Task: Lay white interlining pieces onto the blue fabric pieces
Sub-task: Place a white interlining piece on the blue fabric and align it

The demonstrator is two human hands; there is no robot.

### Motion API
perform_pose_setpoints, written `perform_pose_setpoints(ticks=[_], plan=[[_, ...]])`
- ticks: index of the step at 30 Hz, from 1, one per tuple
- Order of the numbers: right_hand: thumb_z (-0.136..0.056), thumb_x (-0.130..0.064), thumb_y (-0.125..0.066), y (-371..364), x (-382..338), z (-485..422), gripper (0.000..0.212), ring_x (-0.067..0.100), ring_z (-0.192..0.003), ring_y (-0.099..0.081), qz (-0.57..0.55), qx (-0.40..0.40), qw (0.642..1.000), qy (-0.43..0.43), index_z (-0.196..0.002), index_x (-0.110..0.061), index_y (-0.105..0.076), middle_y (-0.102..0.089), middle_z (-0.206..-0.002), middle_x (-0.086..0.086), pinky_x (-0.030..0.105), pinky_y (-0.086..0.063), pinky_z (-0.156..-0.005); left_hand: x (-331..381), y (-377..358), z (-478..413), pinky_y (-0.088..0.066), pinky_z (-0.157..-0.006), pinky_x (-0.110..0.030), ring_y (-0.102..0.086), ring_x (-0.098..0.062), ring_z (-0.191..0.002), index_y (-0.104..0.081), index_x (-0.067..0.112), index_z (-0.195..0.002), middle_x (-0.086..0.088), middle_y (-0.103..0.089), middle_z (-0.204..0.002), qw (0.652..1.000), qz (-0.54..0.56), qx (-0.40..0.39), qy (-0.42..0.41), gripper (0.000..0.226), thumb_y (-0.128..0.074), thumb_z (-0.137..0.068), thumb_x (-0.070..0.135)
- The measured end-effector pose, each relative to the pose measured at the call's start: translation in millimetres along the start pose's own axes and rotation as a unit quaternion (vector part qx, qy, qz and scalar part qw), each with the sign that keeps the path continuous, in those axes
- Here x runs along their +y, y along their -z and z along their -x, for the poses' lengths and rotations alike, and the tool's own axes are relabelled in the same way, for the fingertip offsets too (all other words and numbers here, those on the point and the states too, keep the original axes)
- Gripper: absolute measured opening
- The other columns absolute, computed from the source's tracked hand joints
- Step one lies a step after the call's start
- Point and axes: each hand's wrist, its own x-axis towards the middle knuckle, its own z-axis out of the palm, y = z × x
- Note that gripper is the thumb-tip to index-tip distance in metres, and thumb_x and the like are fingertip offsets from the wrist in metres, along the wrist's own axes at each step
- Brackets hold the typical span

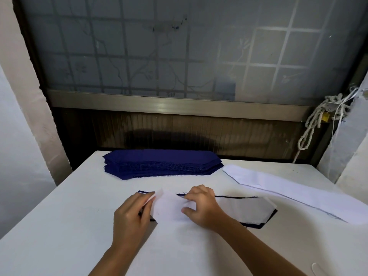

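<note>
white table [59,216], frosted window [159,46] behind | left hand [130,215], right hand [203,209]: fingers [143,200] pinch interlining [169,209] over blue piece [256,226]

A white flat-topped table [59,226] fills the foreground. Behind it stands a frosted glass window [139,46] with a grid pattern, bordered below by a brushed metal rail [159,104]. Beneath the rail is a brown ribbed panel [199,134]. A knotted grey-white rope [312,124] hangs at the right, beside a white pillar [342,148].

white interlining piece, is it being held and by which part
Both hands hold the white interlining piece: the left hand pinches its raised left end, the right hand grips its upper edge near the middle.
</note>
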Motion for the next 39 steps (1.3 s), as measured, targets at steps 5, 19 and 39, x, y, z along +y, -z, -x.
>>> perform_pose_setpoints(ticks=[5,19,39], plan=[[-0.084,-0.033,-0.055,17,25,17,0.016,0.014,-0.101,-0.046,0.090,-0.011,0.996,0.000,-0.086,-0.020,-0.065,-0.059,-0.096,-0.009,0.027,-0.022,-0.098,1,3,-3,-0.049,-0.063,-0.024,-0.062,-0.004,-0.078,-0.072,0.029,-0.095,0.024,-0.065,-0.081,0.986,-0.003,-0.020,0.164,0.014,-0.063,-0.096,0.019],[-0.083,-0.027,-0.055,70,102,93,0.009,0.026,-0.090,-0.059,0.193,0.196,0.950,-0.145,-0.080,-0.021,-0.061,-0.062,-0.083,-0.004,0.039,-0.032,-0.091,-18,-3,-7,-0.040,-0.054,-0.030,-0.045,-0.010,-0.052,-0.060,0.017,-0.066,0.004,-0.055,-0.057,0.923,0.052,-0.042,0.378,0.028,-0.064,-0.093,0.025],[-0.091,-0.013,-0.057,77,93,99,0.026,0.037,-0.090,-0.063,0.128,0.213,0.918,-0.308,-0.117,-0.011,-0.057,-0.069,-0.098,0.016,0.039,-0.047,-0.072,-17,-2,-22,-0.050,-0.062,-0.034,-0.063,-0.026,-0.068,-0.067,0.015,-0.074,-0.002,-0.067,-0.064,0.907,-0.113,-0.119,0.387,0.024,-0.058,-0.092,0.027]])
